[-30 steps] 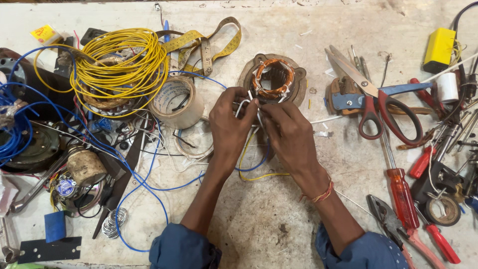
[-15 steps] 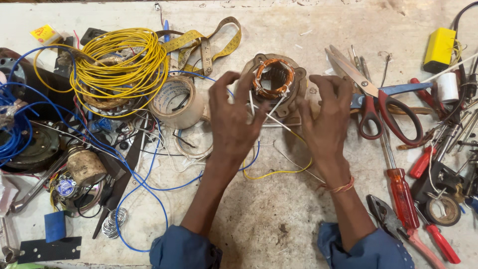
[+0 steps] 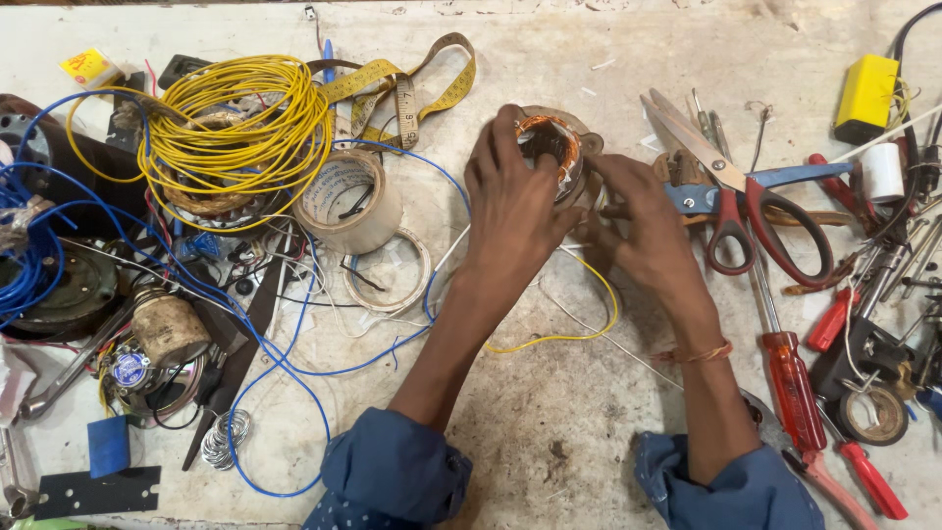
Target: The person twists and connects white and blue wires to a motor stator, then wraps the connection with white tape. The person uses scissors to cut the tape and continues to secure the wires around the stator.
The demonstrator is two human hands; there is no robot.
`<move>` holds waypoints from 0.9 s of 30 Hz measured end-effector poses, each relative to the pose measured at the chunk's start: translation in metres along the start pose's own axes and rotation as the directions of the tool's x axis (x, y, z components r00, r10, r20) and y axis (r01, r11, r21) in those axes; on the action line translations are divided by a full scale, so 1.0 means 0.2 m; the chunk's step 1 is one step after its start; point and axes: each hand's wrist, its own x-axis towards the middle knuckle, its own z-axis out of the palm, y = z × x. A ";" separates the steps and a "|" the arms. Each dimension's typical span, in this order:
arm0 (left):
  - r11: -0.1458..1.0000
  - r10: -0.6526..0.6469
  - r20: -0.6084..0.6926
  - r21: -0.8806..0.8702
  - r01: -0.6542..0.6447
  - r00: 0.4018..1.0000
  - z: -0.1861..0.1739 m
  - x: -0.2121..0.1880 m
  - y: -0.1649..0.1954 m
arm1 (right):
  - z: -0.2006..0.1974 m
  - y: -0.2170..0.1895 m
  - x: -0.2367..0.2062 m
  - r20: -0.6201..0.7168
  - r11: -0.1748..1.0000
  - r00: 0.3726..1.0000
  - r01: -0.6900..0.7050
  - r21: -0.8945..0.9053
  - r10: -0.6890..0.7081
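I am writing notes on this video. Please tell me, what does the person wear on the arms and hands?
Both hands, the left hand and the right hand, are bare, without gloves. Blue sleeves are rolled up above the elbows. The right wrist carries a thin orange thread band. No rings or watch are visible.

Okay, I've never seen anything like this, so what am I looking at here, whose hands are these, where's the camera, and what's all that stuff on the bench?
This is one view from a camera worn on a person's head, looking down at their own two bare hands on a worn workbench. The left hand and right hand both rest on a round motor part wound with copper wire. Around them lie a coil of yellow wire, loose blue wire, a roll of tape, a yellow measuring tape, scissors with red and blue handles and a red-handled screwdriver.
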 end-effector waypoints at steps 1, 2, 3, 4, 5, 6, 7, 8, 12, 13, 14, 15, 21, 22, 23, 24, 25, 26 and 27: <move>1.000 -0.005 -0.017 -0.022 0.004 1.000 0.01 0.00 -0.01 | 0.00 -0.01 0.00 -0.001 1.000 1.000 0.008 -0.024 -0.008; 0.999 -0.010 -0.034 -0.044 0.008 0.999 0.02 0.01 -0.01 | 0.01 -0.02 -0.01 -0.002 0.999 1.000 0.016 -0.048 -0.016; 0.999 -0.011 -0.034 -0.046 0.009 0.999 0.03 0.01 -0.02 | 0.02 -0.03 -0.01 -0.003 0.997 1.000 0.024 -0.072 -0.024; 0.999 -0.012 -0.034 -0.047 0.010 0.999 0.03 0.01 -0.03 | 0.03 -0.04 -0.01 -0.020 0.991 0.999 0.047 -0.125 -0.050; 0.999 -0.013 -0.033 -0.049 0.011 0.999 0.03 0.02 -0.04 | 0.05 -0.05 -0.01 -0.034 0.982 0.997 0.068 -0.178 -0.076; 0.998 -0.002 -0.029 -0.055 0.000 1.000 0.03 0.02 -0.04 | 0.07 -0.06 -0.02 -0.048 0.969 0.994 0.089 -0.231 -0.103; 0.998 0.009 -0.024 -0.061 -0.011 1.000 0.01 0.01 -0.05 | 0.08 -0.06 -0.02 -0.058 0.973 0.995 0.066 -0.222 -0.081; 0.998 0.020 -0.020 -0.067 -0.022 1.000 0.00 0.01 -0.05 | 0.09 -0.06 -0.02 -0.068 0.976 0.996 0.043 -0.212 -0.059; 0.957 -0.078 -0.037 -0.282 0.064 0.996 -0.11 -0.01 -0.07 | 0.11 -0.05 -0.02 -0.067 0.969 0.994 0.063 -0.241 -0.081; 0.935 -0.141 0.000 -0.329 0.133 0.990 -0.14 -0.02 -0.06 | 0.12 -0.05 -0.02 -0.069 0.961 0.990 0.105 -0.257 -0.126; 0.906 -0.200 0.041 -0.372 0.201 0.979 -0.17 -0.03 -0.06 | 0.12 -0.04 -0.01 -0.070 0.951 0.983 0.146 -0.274 -0.171; 0.922 -0.174 0.012 -0.349 0.167 0.985 -0.20 -0.04 -0.05 | 0.13 -0.04 -0.01 -0.070 0.939 0.974 0.187 -0.290 -0.216; 0.951 -0.112 -0.043 -0.293 0.095 0.993 -0.34 -0.11 -0.02 | 0.06 -0.03 0.00 -0.021 0.915 0.993 0.101 -0.391 -0.118; 0.956 -0.110 -0.049 -0.278 0.092 0.993 -0.35 -0.13 -0.02 | 0.05 -0.02 -0.01 -0.063 0.917 0.994 0.055 -0.395 -0.087; 0.961 -0.107 -0.055 -0.264 0.088 0.993 -0.36 -0.14 -0.02 | 0.04 -0.02 -0.03 -0.105 0.918 0.993 0.009 -0.397 -0.055; 0.959 -0.125 -0.046 -0.262 0.109 0.991 -0.37 -0.16 -0.03 | 0.03 -0.01 -0.04 -0.147 0.917 0.989 -0.037 -0.396 -0.023; 0.957 -0.143 -0.037 -0.259 0.129 0.989 -0.37 -0.17 -0.04 | 0.02 -0.01 -0.04 -0.230 0.871 0.968 -0.031 -0.490 -0.095; 0.955 -0.161 -0.027 -0.257 0.149 0.987 -0.36 -0.19 -0.05 | 0.02 0.00 -0.05 -0.303 0.816 0.937 -0.033 -0.577 -0.176; 0.962 -0.143 -0.052 -0.242 0.126 0.988 -0.35 -0.20 -0.07 | 0.01 0.00 -0.05 -0.361 0.752 0.895 -0.046 -0.658 -0.262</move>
